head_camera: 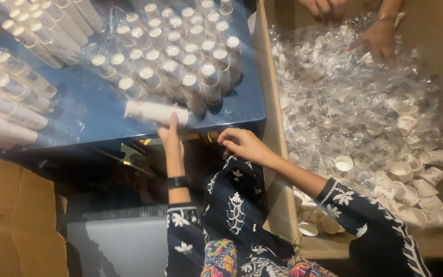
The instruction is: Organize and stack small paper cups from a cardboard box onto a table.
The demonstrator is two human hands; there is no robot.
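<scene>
The left hand (pixel 169 134) grips a stack of paper cups (pixel 156 112) lying sideways at the blue table's (pixel 98 110) front edge. The right hand (pixel 243 143), fingers curled and holding nothing, hovers beside the cardboard box (pixel 270 118).

Bagged cup stacks (pixel 180 56) crowd the blue table (pixel 103 115); only its near edge is free.

The room is dim, and what light there is falls from above onto the blue table (pixel 98 110) and the clear plastic wrap (pixel 344 97) in the cardboard box (pixel 275 128), which throws back small white glints all over. Under the table edge everything sinks into deep shadow. The stack of paper cups (pixel 156 112) in the left hand (pixel 171 139) is smeared by motion blur. The cup stacks at the far left streak and soften toward the frame edge. Colours look warm and a little grainy.
</scene>
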